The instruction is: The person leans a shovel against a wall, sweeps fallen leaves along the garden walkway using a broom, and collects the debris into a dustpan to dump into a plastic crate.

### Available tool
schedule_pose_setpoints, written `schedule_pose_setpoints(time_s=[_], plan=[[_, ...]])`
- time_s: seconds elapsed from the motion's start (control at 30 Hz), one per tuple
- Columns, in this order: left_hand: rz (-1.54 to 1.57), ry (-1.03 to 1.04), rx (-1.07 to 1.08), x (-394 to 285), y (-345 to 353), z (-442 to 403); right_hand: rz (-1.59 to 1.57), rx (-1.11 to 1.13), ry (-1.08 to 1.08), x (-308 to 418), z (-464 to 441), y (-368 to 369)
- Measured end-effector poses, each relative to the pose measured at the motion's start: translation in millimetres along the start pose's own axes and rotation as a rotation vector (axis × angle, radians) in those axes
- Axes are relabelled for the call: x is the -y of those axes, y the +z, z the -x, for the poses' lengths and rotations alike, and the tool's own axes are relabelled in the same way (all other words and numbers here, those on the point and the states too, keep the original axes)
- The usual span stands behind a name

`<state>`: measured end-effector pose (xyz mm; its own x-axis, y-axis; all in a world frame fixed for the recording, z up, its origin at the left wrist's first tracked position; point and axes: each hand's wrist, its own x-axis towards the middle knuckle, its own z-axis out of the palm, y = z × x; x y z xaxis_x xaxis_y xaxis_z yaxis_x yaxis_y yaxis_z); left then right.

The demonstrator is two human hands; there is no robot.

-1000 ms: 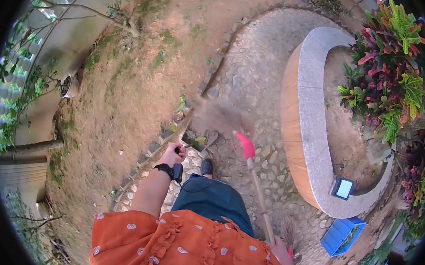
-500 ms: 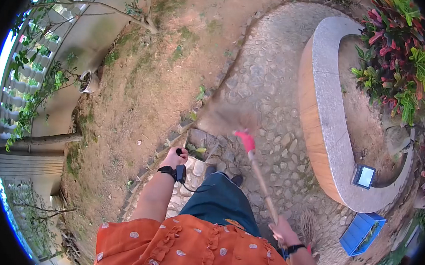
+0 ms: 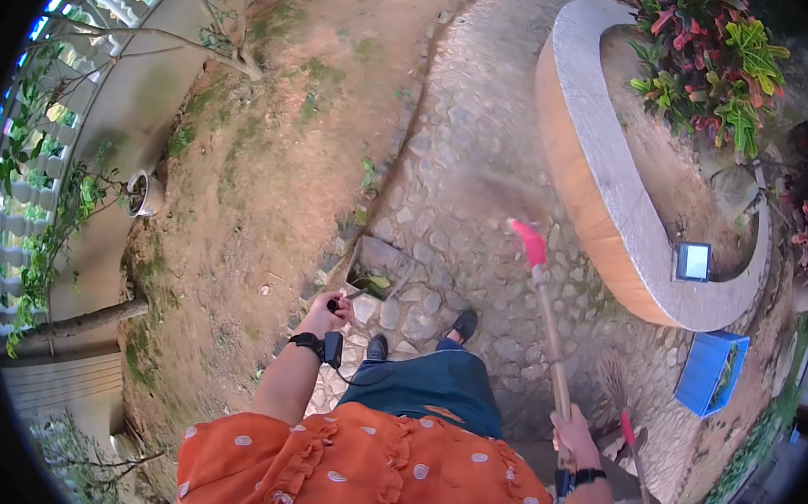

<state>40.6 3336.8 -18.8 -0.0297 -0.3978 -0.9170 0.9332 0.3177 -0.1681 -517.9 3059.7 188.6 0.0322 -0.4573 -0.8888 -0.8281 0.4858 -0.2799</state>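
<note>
My right hand is closed round the wooden handle of a broom. Its pink collar points up the path, and the bristles beyond are smeared by motion over the stones. My left hand grips the dark handle of a dustpan, which rests on the stone path near its left edge. Green and yellowish leaves lie in the dustpan. Both my feet are on the stones just below it.
A curved low wall borders the path on the right, with a floodlight on it. Beside it are a blue planter and a second broom. A plant pot stands at the left.
The broom has swung to the right, away from the dustpan, with my right hand still round it. My feet have moved apart, and more of the dustpan and the second broom shows.
</note>
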Motion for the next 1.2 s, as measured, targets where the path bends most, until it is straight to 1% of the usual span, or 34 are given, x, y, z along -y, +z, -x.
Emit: schedule_pose_setpoints(time_s=[0.07,0.13,0.17,0.2,0.23,0.27,0.3,0.33,0.37,0.4,0.43,0.47,0.53,0.57,0.6,0.63,0.67,0.7,0.77,0.8,0.83,0.87,0.9,0.97,1.03,1.1,1.13,1.17,1.2], plan=[[-0.04,-0.026,-0.01,-11,-18,8,-0.159,0.011,-0.015,-4,-31,39],[-0.126,-0.054,-0.036,-31,-33,4,-0.215,-0.003,0.003,-13,-51,84],[-0.106,-0.056,-0.068,-35,-35,7,-0.263,-0.006,0.021,-15,-54,105],[-0.103,-0.067,-0.064,-37,-39,5,-0.262,0.01,0.021,-27,-46,130],[-0.138,-0.047,-0.077,-40,-44,3,-0.284,0.018,0.067,-38,-30,155],[-0.174,-0.025,-0.091,-44,-47,2,-0.202,0.077,0.09,-68,-27,179],[-0.168,-0.039,-0.102,-44,-46,-1,-0.19,0.06,0.129,-77,2,203],[-0.165,-0.05,-0.101,-41,-44,-3,-0.119,0.088,0.047,-112,10,224],[-0.182,-0.014,-0.108,-37,-42,-6,0.031,0.068,0.038,-137,24,241],[-0.198,0.02,-0.116,-34,-41,-9,0.185,0.075,-0.031,-185,32,257],[-0.224,-0.001,-0.139,-35,-39,-18,0.34,0.085,-0.1,-221,34,270],[-0.22,-0.009,-0.14,-34,-40,-20,0.359,0.028,-0.109,-202,72,269],[-0.193,0.006,-0.096,-32,-39,-19,0.395,-0.088,-0.124,-123,171,266],[-0.209,0.008,-0.111,-33,-40,-17,0.394,-0.094,-0.123,-141,174,259],[-0.209,0.004,-0.106,-35,-43,-17,0.259,0.027,-0.069,-165,179,241],[-0.202,0.01,-0.122,-39,-48,-15,0.127,0.149,-0.016,-168,186,232],[-0.189,0.016,-0.14,-40,-56,-13,0.137,0.148,-0.016,-171,186,228],[-0.176,0.017,-0.141,-43,-68,-9,0.147,0.118,-0.024,-172,185,222],[-0.176,0.016,-0.091,-46,-82,14,0.164,0.063,-0.047,-136,186,211],[-0.169,0.022,-0.093,-54,-100,7,0.167,0.037,-0.06,-115,182,208],[-0.16,-0.033,-0.073,-64,-126,-10,0.166,0.012,-0.07,-97,176,207],[-0.154,-0.091,-0.058,-69,-144,-17,0.1,0.023,-0.03,-80,156,207],[-0.165,-0.051,-0.061,-59,-141,1,0.033,0.034,0.014,-65,127,206],[-0.137,-0.066,-0.094,-46,-135,26,-0.082,0.1,0.043,-31,81,206],[-0.091,-0.061,-0.106,-39,-128,38,-0.077,0.097,0.018,-36,34,224],[-0.041,-0.061,-0.131,-37,-129,38,-0.069,0.092,-0.011,-37,22,234],[0.012,-0.076,-0.161,-39,-130,33,-0.001,0.116,0.015,-47,28,241],[0.012,-0.04,-0.115,-40,-134,26,0.07,0.138,0.047,-63,36,247],[0.016,-0.041,-0.119,-41,-134,25,0.218,0.154,0.039,-82,45,248]])
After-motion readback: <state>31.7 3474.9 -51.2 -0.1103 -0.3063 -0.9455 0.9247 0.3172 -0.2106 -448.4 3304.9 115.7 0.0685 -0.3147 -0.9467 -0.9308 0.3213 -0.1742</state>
